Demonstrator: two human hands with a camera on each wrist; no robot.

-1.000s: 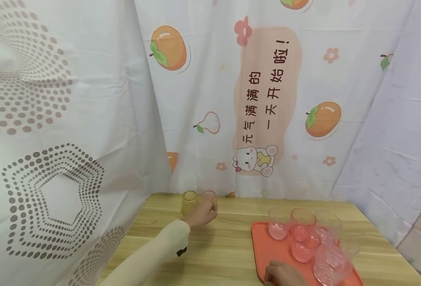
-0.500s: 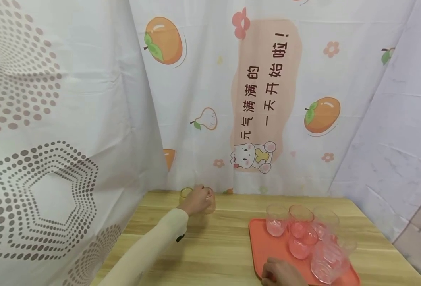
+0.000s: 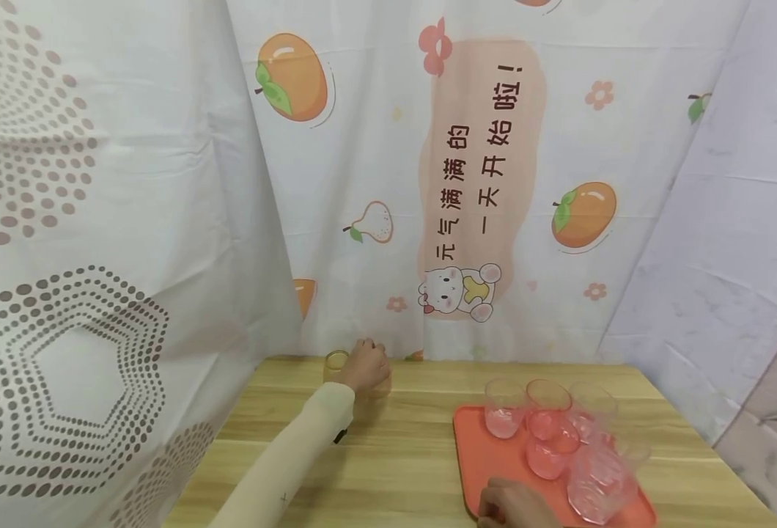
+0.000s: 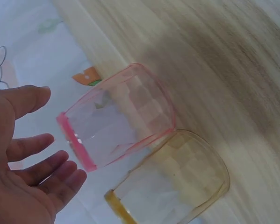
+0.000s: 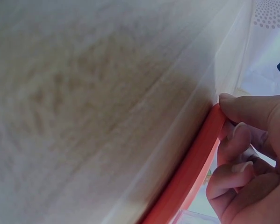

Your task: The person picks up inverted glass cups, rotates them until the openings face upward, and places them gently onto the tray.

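Observation:
At the far left of the table, my left hand (image 3: 366, 367) hovers over the rim of a clear pink-tinted glass (image 4: 121, 116). The left wrist view shows the fingers (image 4: 60, 170) spread and relaxed, apart from the glass. Beside that glass, almost touching it, stands a yellow-tinted glass (image 4: 191, 172). Both are upright on the wood; in the head view the hand hides much of the pink one. My right hand (image 3: 517, 502) pinches the near left edge of an orange-red tray (image 3: 487, 458). Its thumb lies on the tray's rim (image 5: 186, 182), the other fingers curled.
Several clear and pink-tinted glasses (image 3: 550, 458) crowd the tray's right half. A larger clear faceted vessel (image 3: 596, 484) is among them at the front. Bare wood (image 3: 402, 455) lies between the tray and the left arm. Printed curtains (image 3: 362, 147) hang close behind the table.
My left hand has gone from in front of the pink glass up to its rim and let go of it. The right hand stays at the tray's edge. The head view has shifted slightly.

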